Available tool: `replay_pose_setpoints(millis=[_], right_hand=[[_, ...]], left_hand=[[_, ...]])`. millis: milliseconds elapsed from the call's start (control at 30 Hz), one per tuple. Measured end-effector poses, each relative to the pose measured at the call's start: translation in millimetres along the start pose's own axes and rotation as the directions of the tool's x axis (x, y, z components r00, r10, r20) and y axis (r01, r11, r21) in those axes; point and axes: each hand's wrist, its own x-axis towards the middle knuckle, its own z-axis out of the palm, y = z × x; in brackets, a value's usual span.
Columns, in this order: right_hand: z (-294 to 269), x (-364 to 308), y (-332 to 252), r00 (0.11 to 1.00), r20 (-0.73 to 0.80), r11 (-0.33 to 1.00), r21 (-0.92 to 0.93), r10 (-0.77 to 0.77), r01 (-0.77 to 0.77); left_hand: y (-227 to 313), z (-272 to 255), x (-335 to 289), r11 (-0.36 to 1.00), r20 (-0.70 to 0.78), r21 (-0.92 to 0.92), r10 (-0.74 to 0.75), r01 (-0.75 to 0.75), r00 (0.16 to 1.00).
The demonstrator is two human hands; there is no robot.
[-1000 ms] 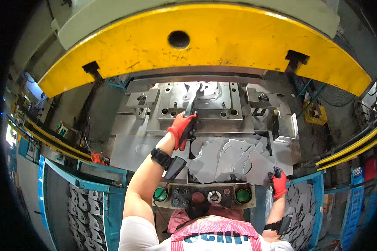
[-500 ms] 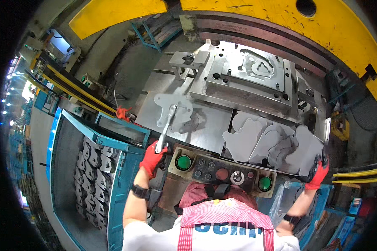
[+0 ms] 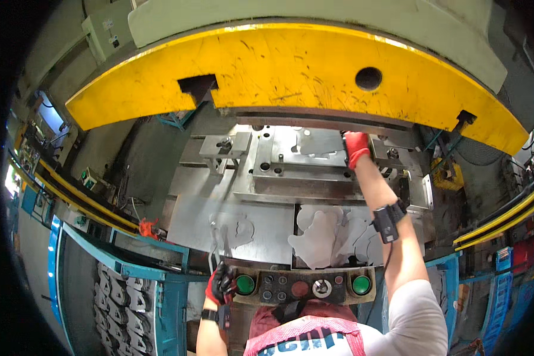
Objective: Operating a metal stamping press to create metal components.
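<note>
Over the die, my right hand (image 3: 357, 148), in a red glove, is closed on the right end of a flat grey metal blank (image 3: 323, 143). The blank lies on or just above the upper face of the steel die (image 3: 279, 155); I cannot tell which. Near the front edge of the steel table (image 3: 184, 222), my left hand (image 3: 221, 288), in a red and black glove, is wrapped round a slim metal rod tool (image 3: 213, 258). Nothing hangs from its far end. More grey blanks (image 3: 317, 237) lie overlapping on the table's right part.
Above the die hangs the yellow press beam (image 3: 291, 65). A control panel (image 3: 299, 289) with green buttons runs along the table's front. Left stands a blue bin (image 3: 110, 261) with stacked metal parts (image 3: 121, 299). A clamp block (image 3: 224, 145) sits left of the die.
My right hand has moved from the blanks at the right to the die, with a blank. A holed plate has gone from the rod tool's end. The view has shifted upward.
</note>
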Motion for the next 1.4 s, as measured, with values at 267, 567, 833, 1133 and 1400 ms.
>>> replay_pose_setpoints(millis=[267, 567, 833, 1133, 1400], right_hand=[[-40.2, 16.0, -40.2, 0.931, 0.294, 0.819, 0.463, 0.218, -0.338], [-131.0, -136.1, 68.2, 0.967, -0.157, 0.918, 0.376, 0.2, -0.129], [-18.0, -500.7, 146.3, 0.228, 0.571, 0.199, 0.114, 0.788, -0.973], [87.0, -560.5, 37.1, 0.481, 0.811, -0.104, 0.538, 0.333, -0.836], [21.4, -506.0, 29.2, 0.279, 0.865, -0.189, 0.383, 0.418, -0.904]], left_hand=[[-26.1, -15.7, -72.5, 0.918, -0.251, 0.317, 0.324, -0.239, 0.912], [-68.5, -47.0, -0.2, 0.82, -0.655, 0.569, 0.498, -0.064, 0.568], [-73.7, -35.1, 57.6, 0.678, -0.568, 0.714, 0.411, 0.178, 0.713], [-63.9, -79.0, 41.2, 0.699, -0.699, 0.628, 0.314, 0.342, 0.643], [-67.3, -68.7, 45.8, 0.651, -0.686, 0.68, 0.404, 0.336, 0.606]])
